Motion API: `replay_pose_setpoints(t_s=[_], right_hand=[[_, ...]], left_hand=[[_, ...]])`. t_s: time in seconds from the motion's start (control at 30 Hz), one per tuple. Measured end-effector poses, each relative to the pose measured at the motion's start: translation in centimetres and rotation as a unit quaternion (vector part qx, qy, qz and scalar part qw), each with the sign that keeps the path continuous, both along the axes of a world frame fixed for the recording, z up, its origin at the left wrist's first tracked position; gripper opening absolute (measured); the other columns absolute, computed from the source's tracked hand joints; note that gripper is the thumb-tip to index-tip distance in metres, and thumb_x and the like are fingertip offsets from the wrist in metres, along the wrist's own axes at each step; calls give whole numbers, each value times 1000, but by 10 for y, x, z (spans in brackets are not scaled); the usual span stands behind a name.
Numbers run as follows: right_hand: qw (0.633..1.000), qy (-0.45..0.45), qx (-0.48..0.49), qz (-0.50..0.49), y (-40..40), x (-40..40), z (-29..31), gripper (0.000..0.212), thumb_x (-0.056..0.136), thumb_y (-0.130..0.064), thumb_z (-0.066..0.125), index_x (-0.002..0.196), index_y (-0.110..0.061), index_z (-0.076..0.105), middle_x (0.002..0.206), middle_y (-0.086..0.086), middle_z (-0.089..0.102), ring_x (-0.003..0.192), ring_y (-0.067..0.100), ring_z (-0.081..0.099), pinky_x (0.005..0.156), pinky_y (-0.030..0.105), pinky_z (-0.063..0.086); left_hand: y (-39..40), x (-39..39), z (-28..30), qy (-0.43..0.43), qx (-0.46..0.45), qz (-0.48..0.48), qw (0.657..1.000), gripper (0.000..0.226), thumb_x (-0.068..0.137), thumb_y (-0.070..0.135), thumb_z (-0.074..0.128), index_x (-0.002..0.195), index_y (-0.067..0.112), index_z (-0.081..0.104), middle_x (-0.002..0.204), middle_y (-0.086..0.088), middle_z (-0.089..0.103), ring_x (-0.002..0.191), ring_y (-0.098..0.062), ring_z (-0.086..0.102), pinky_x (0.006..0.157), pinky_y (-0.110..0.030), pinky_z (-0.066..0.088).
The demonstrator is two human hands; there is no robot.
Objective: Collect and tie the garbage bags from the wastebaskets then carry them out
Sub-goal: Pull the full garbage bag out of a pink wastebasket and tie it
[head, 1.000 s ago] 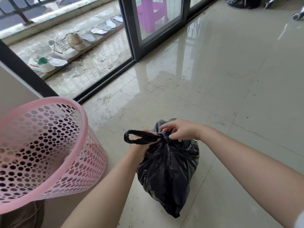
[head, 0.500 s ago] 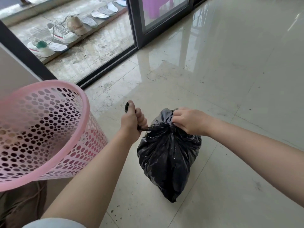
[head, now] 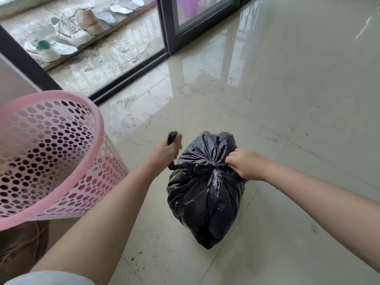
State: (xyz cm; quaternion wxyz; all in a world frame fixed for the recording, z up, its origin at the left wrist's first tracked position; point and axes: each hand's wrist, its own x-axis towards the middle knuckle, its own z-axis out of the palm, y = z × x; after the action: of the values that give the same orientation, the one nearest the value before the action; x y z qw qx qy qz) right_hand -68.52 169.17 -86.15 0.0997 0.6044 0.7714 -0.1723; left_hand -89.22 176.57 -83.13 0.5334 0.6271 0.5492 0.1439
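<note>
The left hand (head: 169, 150) is clenched around one twisted black tail of the bag's mouth, the strand running taut from the fist to the knot. The right hand (head: 245, 164) pinches the other side of the gathered plastic, fingers curled into it right at the knot (head: 207, 166). Between them the black garbage bag (head: 205, 194) sits full on the tiled floor (head: 287, 99), out of the pink wastebasket (head: 51, 153) — which stands just beside it on the left, showing no liner.

The step in hand looks like tying: the two tails are being drawn apart to cinch the knot. Next, the person would likely need a second overhand pass or a firm final tug, then a grip on the knotted top for lifting — pulling too hard could tear the thin plastic.
</note>
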Motion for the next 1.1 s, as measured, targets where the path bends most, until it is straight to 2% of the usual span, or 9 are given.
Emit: replay_pose_setpoints(t_s=[0.07,0.17,0.37,0.5,0.6,0.7,0.83,0.93,1.1], right_hand=[[998,3,-62,-24,2,0,5,29,95,-14,37,117,-5,53,123,13,56,115,28,51,95,36,43],[994,14,-88,-58,10,3,18,37,89,-9,40,123,-6,53,124,14,58,114,29,53,92,37,46],[996,17,-65,-51,40,4,28,15,90,-8,39,84,-9,53,99,18,62,82,24,48,71,32,39],[995,0,-72,-71,54,22,53,32,92,-10,37,116,-9,58,122,13,61,99,26,54,82,33,45],[991,-2,-68,-113,55,38,90,40,94,-11,34,131,-11,49,138,10,51,125,27,48,101,36,42],[985,22,-82,-154,41,47,143,45,94,-12,34,139,-14,37,142,8,45,129,27,44,101,36,40],[974,8,-55,-221,20,73,226,41,94,-14,34,135,-12,38,136,9,48,123,30,46,93,38,43],[953,-3,-43,-299,8,102,293,38,93,-16,38,130,-8,42,134,13,48,122,32,48,93,37,43],[922,-5,-9,-388,-23,171,429,39,91,-21,41,128,-7,43,132,15,48,122,31,45,96,36,39]], left_hand=[[4,6,15,150,54,-90,983,22,98,30,39,88,10,41,67,1,39,66,-15,40,57,-21,29],[9,15,43,287,152,-113,939,18,92,25,54,89,8,49,76,-7,50,77,-23,47,63,-28,36],[8,38,67,282,227,-108,926,21,87,24,62,86,4,56,81,-11,54,77,-25,49,66,-28,36],[33,60,89,258,242,-120,927,23,94,24,51,90,1,55,83,-15,61,85,-32,60,72,-36,49],[41,84,118,309,254,-187,897,27,97,27,44,83,4,46,61,-3,41,70,-26,48,56,-32,36],[37,106,155,341,238,-248,875,27,99,25,41,82,4,45,59,-2,34,59,-22,41,56,-29,33],[21,138,220,395,235,-325,827,26,100,17,38,81,3,51,58,-3,32,71,-28,55,60,-29,37],[20,167,272,419,223,-312,823,24,96,2,42,72,7,43,57,-3,34,65,-25,50,59,-29,36],[7,245,405,402,255,-330,816,20,92,-5,40,102,-2,57,89,-13,60,90,-32,58,65,-32,38]])
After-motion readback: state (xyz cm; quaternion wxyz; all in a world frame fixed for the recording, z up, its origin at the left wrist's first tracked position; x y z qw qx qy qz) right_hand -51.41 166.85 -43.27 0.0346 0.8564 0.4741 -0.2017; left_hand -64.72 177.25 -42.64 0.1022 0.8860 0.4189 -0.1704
